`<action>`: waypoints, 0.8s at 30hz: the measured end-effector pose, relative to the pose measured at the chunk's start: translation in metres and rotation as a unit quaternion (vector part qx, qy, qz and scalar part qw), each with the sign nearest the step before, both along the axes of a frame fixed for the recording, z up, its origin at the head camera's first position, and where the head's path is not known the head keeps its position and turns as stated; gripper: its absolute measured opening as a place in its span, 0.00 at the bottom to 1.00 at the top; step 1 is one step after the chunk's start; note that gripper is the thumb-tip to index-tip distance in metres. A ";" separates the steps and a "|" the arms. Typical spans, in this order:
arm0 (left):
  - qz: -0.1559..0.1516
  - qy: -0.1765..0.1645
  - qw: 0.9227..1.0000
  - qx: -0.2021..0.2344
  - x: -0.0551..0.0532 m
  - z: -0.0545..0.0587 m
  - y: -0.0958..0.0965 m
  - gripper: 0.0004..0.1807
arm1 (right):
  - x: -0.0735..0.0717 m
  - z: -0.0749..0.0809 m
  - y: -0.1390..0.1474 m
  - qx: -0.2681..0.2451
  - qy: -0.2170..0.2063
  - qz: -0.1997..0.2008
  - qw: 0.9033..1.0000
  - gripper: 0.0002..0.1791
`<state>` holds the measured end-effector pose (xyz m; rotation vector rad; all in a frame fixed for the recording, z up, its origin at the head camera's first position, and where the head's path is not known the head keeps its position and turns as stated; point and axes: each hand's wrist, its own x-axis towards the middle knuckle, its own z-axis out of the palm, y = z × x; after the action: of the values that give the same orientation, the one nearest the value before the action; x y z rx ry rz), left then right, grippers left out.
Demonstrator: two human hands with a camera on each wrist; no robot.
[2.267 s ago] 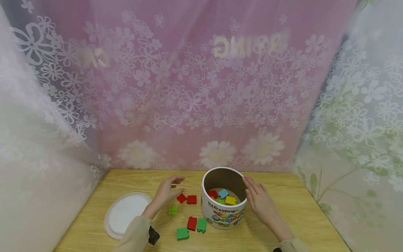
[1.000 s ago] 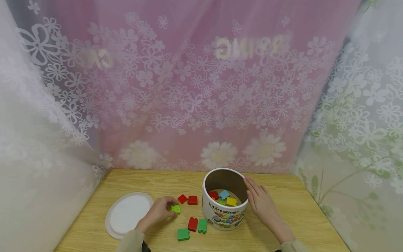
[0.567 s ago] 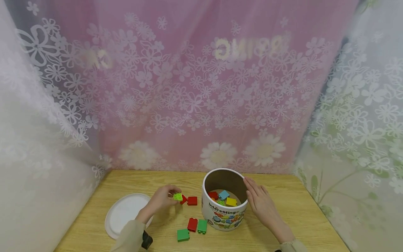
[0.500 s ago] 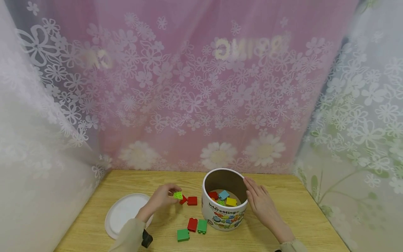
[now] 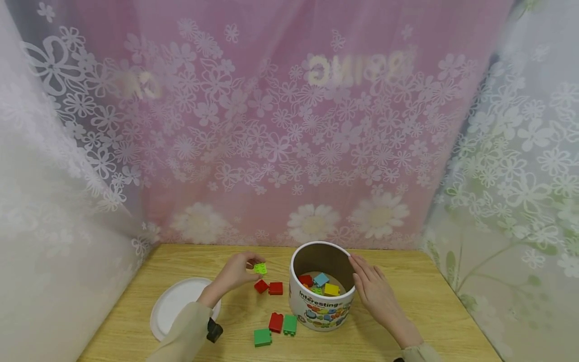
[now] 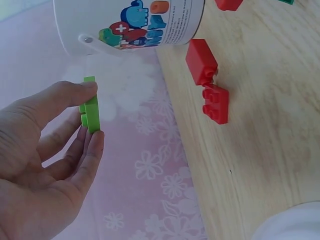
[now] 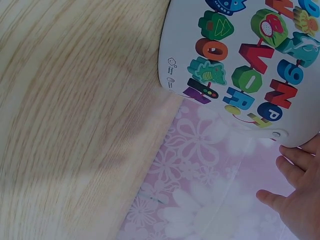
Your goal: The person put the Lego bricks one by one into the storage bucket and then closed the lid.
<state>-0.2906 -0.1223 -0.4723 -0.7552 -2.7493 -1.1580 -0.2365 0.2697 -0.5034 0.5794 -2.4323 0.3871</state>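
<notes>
My left hand (image 5: pixel 235 273) pinches a lime-green building block (image 5: pixel 260 268) between thumb and fingertips, raised over the table left of the bucket. The left wrist view shows the thin block (image 6: pixel 91 106) edge-on, studs toward the palm. With straight fingers my right hand (image 5: pixel 376 293) rests against the right rim of the white printed bucket (image 5: pixel 322 311). Inside the bucket lie a yellow block (image 5: pixel 331 289), a light blue block (image 5: pixel 321 279), a red block and a lime-green one. Two red blocks (image 5: pixel 275 288) sit on the table just below my left hand.
Nearer the front lie another red block (image 5: pixel 276 322) and two green blocks (image 5: pixel 262 337). A round white lid (image 5: pixel 174 304) is at the left, partly behind my left forearm. The wooden table (image 5: pixel 384 347) ends at a pink flowered curtain (image 5: pixel 253 201).
My left hand came down onto the lime-green block on the table, took hold of it and lifted it up and away toward the back. My right hand stays at the bucket rim.
</notes>
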 end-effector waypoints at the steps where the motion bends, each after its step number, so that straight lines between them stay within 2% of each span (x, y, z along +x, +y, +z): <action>1: 0.000 0.002 1.000 0.000 -0.001 0.001 0.001 0.18 | 0.000 0.000 0.000 0.001 -0.001 0.000 1.000 0.24; 11: -0.001 0.003 1.000 0.003 -0.009 0.019 0.015 0.19 | -0.001 0.001 -0.001 0.001 0.001 0.000 1.000 0.26; 14: -0.011 0.002 1.000 0.011 -0.010 0.025 0.020 0.19 | 0.000 0.000 0.000 0.000 0.003 0.002 1.000 0.25; 20: -0.039 0.024 0.999 0.010 -0.013 0.036 0.037 0.19 | -0.001 -0.002 0.000 0.001 0.003 -0.002 1.000 0.26; 24: -0.046 0.031 0.998 0.004 -0.015 0.042 0.048 0.19 | -0.001 -0.002 0.001 0.002 0.004 -0.003 1.000 0.27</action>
<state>-0.3055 -0.0738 -0.4303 -0.9095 -2.6845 -1.1405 -0.2378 0.2702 -0.5052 0.5756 -2.4264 0.3760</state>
